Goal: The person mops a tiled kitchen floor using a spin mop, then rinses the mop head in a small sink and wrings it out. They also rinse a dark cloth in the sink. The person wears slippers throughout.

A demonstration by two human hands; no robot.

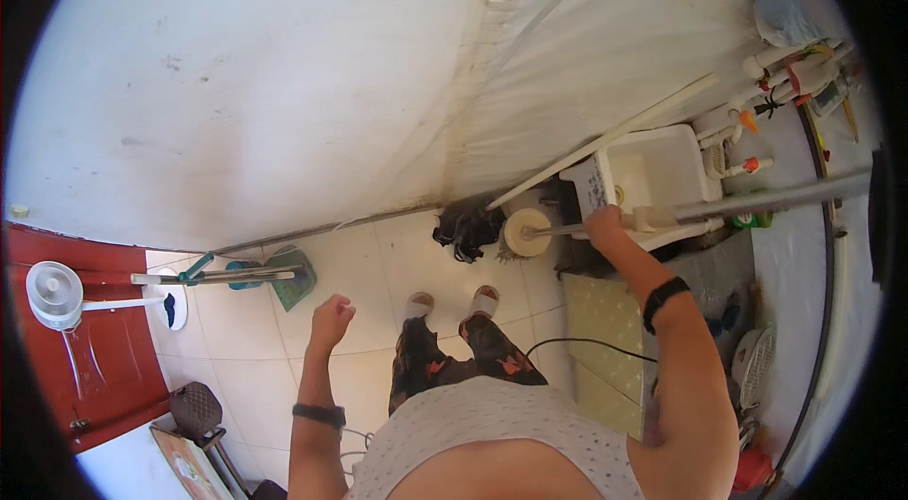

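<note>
My right hand (606, 227) is closed around the metal pole of a mop (528, 232), in front of the white sink. The mop's round cream head, with greyish strands at its edge, is low beside a black plastic bag (468, 227); its pole runs to the right past my hand. Over the tiled floor at the left, my left hand (333, 319) has curled fingers and holds nothing visible. A black band is on each of my arms.
A white sink (656, 166) stands on the right by a leaning white pole (603, 142). A cabinet (606, 351) and a dark cable (589, 340) are at my right. Leftward are a green dustpan (294, 280), a white fan (55, 294), a red door (113, 351) and a dark stool-like seat (196, 409).
</note>
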